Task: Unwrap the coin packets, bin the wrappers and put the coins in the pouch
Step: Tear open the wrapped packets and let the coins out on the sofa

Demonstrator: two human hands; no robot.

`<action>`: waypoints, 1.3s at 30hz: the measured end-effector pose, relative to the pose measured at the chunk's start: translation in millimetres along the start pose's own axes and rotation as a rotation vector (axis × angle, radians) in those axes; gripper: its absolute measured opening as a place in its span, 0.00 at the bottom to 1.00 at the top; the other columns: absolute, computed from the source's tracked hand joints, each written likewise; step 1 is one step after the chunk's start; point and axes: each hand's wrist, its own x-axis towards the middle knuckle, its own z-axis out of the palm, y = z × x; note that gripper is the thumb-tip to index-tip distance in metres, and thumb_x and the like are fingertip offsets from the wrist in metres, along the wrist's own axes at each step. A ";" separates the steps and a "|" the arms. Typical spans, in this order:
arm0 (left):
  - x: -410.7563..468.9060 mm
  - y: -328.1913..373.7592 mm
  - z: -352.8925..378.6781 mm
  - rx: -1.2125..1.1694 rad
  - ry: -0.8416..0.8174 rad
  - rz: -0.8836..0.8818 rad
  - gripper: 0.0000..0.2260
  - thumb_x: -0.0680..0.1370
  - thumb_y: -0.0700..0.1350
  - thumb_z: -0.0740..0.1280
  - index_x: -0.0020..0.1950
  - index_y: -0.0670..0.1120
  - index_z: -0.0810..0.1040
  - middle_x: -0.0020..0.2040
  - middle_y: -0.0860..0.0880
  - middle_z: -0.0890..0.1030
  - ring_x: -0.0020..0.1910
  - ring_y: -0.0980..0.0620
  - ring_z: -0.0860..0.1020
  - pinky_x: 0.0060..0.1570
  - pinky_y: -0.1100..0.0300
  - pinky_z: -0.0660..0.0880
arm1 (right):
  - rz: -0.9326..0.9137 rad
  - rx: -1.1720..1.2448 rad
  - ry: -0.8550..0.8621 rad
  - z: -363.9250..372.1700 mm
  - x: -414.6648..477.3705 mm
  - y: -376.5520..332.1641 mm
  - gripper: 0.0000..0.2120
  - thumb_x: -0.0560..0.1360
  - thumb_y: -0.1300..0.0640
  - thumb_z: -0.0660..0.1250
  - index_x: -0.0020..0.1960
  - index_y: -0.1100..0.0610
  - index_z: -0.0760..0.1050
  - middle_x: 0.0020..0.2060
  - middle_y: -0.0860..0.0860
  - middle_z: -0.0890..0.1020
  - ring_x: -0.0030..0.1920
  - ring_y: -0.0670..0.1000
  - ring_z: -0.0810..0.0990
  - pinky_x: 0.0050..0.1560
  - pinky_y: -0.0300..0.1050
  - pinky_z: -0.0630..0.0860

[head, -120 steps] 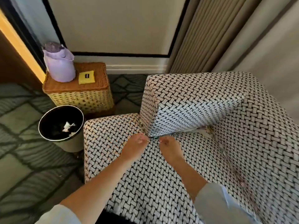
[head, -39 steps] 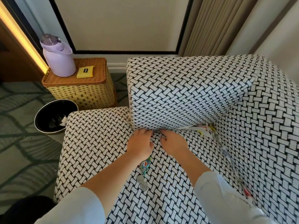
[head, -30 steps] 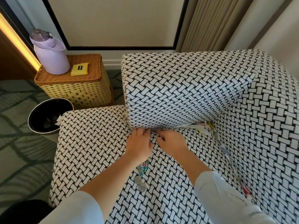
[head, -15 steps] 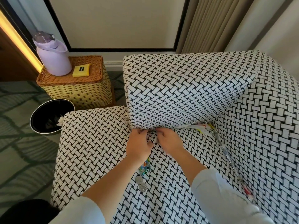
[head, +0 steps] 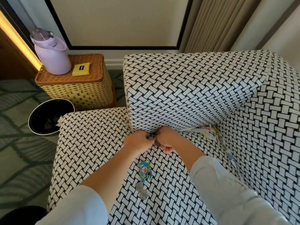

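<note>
My left hand and my right hand meet knuckle to knuckle on the sofa seat, at the foot of the armrest. Both have curled fingers pinching a small coin packet between them; most of it is hidden, only a dark bit shows. A blue cartoon-printed packet lies on the seat below my hands, with two loose silver coins just under it. A strip of several more packets runs along the crease at the right. The yellow pouch lies on the wicker box.
The black bin stands on the carpet left of the seat, with wrappers inside. A wicker box behind it carries a lilac jug. The armrest rises right behind my hands; curtains hang at the back right.
Four seconds ago the seat below my hands was bare; the blue packet and two coins now lie there. In the last second my fingers have curled tighter together over the small packet.
</note>
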 end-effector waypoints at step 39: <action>-2.4 0.6 12.6 0.187 0.198 0.084 0.13 0.79 0.50 0.56 0.39 0.48 0.74 0.33 0.52 0.75 0.37 0.50 0.77 0.36 0.58 0.76 | 0.083 -0.138 -0.164 -2.5 14.8 -11.4 0.19 0.75 0.45 0.61 0.43 0.62 0.77 0.20 0.55 0.79 0.22 0.55 0.80 0.33 0.44 0.79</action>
